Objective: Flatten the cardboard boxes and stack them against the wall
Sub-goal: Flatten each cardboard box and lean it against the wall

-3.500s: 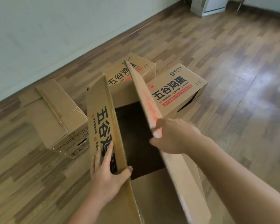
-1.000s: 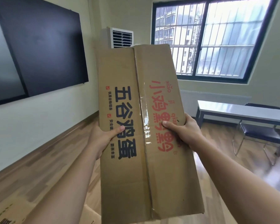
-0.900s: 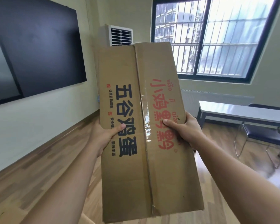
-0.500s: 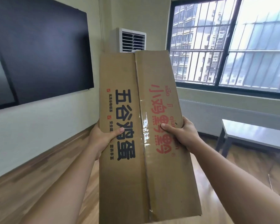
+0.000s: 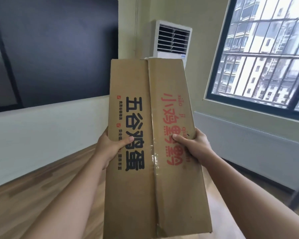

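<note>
- Box (image 5: 154, 152): flattened, held up on end between the two hands, well above the floor (image 5: 33, 204).
- Left hand (image 5: 110, 145): grasps the box's left edge, thumb lying across the front over the black lettering, fingers hidden behind.
- Right hand (image 5: 195, 145): grasps the right edge, thumb on the red lettering.
- A taped seam runs up the box between the thumbs.
- Beyond the hands, past the box's top edge: a white air conditioner (image 5: 171, 40).
- Beyond the left hand: a dark screen (image 5: 55, 49) on the wall (image 5: 41, 135).
- Beyond the right hand: a barred window (image 5: 266, 57).
</note>
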`<act>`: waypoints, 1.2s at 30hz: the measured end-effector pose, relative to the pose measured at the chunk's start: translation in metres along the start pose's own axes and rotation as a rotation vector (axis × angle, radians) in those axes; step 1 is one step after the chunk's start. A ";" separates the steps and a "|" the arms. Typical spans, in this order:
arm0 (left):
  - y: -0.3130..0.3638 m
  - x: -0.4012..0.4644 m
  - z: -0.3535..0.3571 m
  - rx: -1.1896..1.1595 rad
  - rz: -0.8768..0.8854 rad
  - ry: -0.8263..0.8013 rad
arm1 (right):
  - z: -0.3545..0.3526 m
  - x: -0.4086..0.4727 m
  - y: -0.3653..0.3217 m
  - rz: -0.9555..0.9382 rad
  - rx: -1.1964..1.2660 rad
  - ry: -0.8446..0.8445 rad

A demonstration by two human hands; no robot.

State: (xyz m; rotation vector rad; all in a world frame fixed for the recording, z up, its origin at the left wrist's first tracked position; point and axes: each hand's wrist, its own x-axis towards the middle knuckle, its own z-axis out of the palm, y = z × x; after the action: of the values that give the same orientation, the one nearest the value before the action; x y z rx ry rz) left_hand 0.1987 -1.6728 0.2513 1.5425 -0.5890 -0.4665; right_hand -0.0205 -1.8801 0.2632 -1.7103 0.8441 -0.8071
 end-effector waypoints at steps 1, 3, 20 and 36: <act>-0.002 0.027 0.007 -0.001 -0.004 0.007 | 0.004 0.029 0.002 0.001 -0.002 -0.003; -0.006 0.088 0.022 -0.009 -0.003 0.011 | 0.012 0.095 0.007 0.010 -0.013 -0.010; -0.076 0.525 0.140 0.052 -0.146 0.196 | 0.086 0.588 0.095 0.067 -0.016 -0.197; -0.191 0.908 0.150 -0.022 -0.344 0.417 | 0.280 1.006 0.181 0.165 -0.096 -0.480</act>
State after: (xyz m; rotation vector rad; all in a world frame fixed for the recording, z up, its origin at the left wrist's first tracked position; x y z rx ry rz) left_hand 0.8310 -2.3533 0.1066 1.6650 0.0052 -0.3894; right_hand 0.7171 -2.6304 0.1377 -1.7885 0.6856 -0.2282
